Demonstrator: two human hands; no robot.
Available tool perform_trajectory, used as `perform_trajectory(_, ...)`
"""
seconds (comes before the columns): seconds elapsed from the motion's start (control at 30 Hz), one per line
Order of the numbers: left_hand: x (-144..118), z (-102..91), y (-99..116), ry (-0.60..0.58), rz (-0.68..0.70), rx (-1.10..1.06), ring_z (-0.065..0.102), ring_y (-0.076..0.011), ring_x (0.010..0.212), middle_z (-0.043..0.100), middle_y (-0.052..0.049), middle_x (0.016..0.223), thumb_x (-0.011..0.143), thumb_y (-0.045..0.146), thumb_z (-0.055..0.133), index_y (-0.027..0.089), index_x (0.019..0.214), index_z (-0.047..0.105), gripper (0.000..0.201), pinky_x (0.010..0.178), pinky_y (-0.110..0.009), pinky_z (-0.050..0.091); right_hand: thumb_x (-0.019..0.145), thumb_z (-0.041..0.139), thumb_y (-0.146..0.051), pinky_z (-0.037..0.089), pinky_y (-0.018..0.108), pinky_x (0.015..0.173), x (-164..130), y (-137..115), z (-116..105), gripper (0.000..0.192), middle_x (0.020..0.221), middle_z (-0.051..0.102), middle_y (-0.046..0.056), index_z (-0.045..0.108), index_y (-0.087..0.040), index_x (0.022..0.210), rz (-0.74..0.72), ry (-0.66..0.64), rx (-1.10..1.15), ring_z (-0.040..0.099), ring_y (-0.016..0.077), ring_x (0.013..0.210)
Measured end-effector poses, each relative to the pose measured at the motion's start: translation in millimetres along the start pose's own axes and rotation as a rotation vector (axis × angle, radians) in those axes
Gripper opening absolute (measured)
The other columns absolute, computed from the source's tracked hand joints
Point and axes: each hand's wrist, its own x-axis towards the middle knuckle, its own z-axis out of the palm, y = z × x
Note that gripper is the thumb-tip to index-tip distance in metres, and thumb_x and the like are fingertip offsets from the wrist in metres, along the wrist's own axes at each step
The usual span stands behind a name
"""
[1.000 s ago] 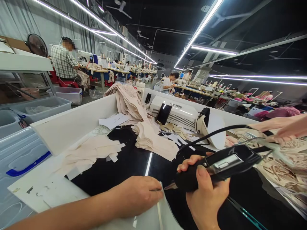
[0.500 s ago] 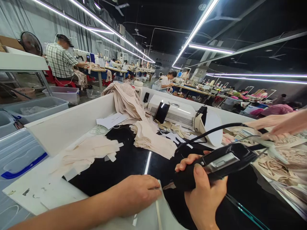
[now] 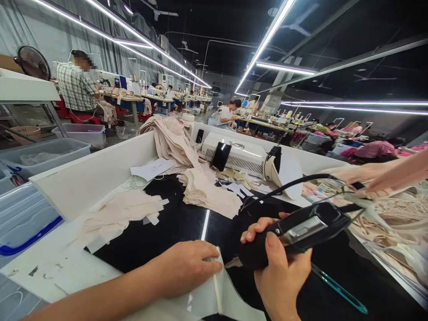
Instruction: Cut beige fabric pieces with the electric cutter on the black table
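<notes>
My right hand (image 3: 279, 267) is wrapped round a black corded hand tool (image 3: 301, 232) with a bare metal plate on its side. A flat, blade-like metal tip (image 3: 234, 262) points left from the tool, close to the edge of a pale, see-through sheet (image 3: 200, 296). My left hand (image 3: 187, 267) lies over that sheet with its fingers curled together at a narrow cream strip (image 3: 217, 292). Its fingertips are around the strip's upper end, just left of the tip. A slim teal tool (image 3: 339, 289) lies to the right on the black work surface (image 3: 160, 249).
Stacked cream fabric pieces (image 3: 207, 191) and loose pieces (image 3: 123, 214) lie ahead. Behind them stand a white vented machine (image 3: 234, 154) and a black phone-like object (image 3: 221, 156). More fabric (image 3: 388, 223) is heaped right. White side walls (image 3: 96, 171) edge the table; plastic bins (image 3: 43, 156) stand left.
The view has shifted slightly, and more of the teal tool shows. My left hand has moved a little with the sheet and strip. The right hand keeps its grip on the black tool.
</notes>
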Motion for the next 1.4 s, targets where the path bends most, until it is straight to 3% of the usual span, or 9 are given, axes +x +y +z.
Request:
perform_trajectory(0.17, -1, -3.6, -3, 0.002, 0.027, 0.003, 0.071, -0.0229, 0.112, 0.07, -0.009, 0.127, 0.105, 0.018, 0.054, 0.019, 0.114, 0.07, 0.018, 0.095, -0.031, 0.06, 0.086, 0.079, -0.029, 0.059, 0.032, 0.057, 1, -3, 0, 0.035, 0.081, 0.068, -0.004, 0.057, -0.029, 0.114, 0.005, -0.004, -0.012, 0.065, 0.0145, 0.062)
perform_trajectory(0.37, 7, -13.3, 0, 0.036, 0.08, -0.022, 0.068, -0.022, 0.111, 0.072, -0.01, 0.118, 0.108, 0.018, 0.049, 0.017, 0.111, 0.07, 0.021, 0.105, -0.035, 0.053, 0.085, 0.08, -0.029, 0.059, 0.033, 0.055, 3, -14, -9, 0.036, 0.08, 0.067, -0.004, 0.058, -0.03, 0.113, -0.012, 0.014, -0.037, 0.064, 0.0151, 0.06)
perform_trajectory(0.57, 15, -18.1, 14, -0.078, 0.115, -0.036, 0.068, -0.0193, 0.091, 0.072, -0.006, 0.096, 0.106, 0.018, 0.055, 0.017, 0.097, 0.067, 0.015, 0.092, -0.029, 0.056, 0.088, 0.078, -0.031, 0.059, 0.034, 0.057, -2, -12, -17, 0.035, 0.082, 0.068, -0.003, 0.058, -0.03, 0.117, -0.014, -0.03, -0.046, 0.065, 0.0153, 0.061)
perform_trajectory(0.83, 8, -20.6, 20, -0.069, 0.091, 0.006, 0.067, -0.018, 0.088, 0.07, -0.006, 0.103, 0.103, 0.013, 0.056, 0.017, 0.1, 0.066, 0.012, 0.086, -0.028, 0.056, 0.089, 0.077, -0.03, 0.058, 0.033, 0.06, -6, -6, -11, 0.036, 0.083, 0.067, -0.003, 0.058, -0.032, 0.119, -0.017, -0.04, -0.024, 0.064, 0.0147, 0.062)
perform_trajectory(1.27, 6, -19.0, 21, -0.048, 0.118, 0.03, 0.069, -0.0184, 0.094, 0.07, -0.008, 0.102, 0.104, 0.009, 0.053, 0.015, 0.114, 0.065, 0.017, 0.097, -0.03, 0.055, 0.093, 0.072, -0.029, 0.058, 0.032, 0.06, -12, -3, -10, 0.03, 0.084, 0.068, -0.004, 0.056, -0.032, 0.118, -0.049, -0.08, -0.069, 0.065, 0.0142, 0.061)
perform_trajectory(1.4, 3, -19.6, 20, -0.07, 0.094, 0.03, 0.069, -0.0182, 0.097, 0.07, -0.007, 0.106, 0.105, 0.013, 0.054, 0.017, 0.115, 0.064, 0.015, 0.108, -0.035, 0.049, 0.091, 0.074, -0.03, 0.059, 0.034, 0.06, -9, -11, -15, 0.032, 0.084, 0.067, -0.003, 0.057, -0.032, 0.118, -0.032, -0.048, -0.052, 0.065, 0.0147, 0.061)
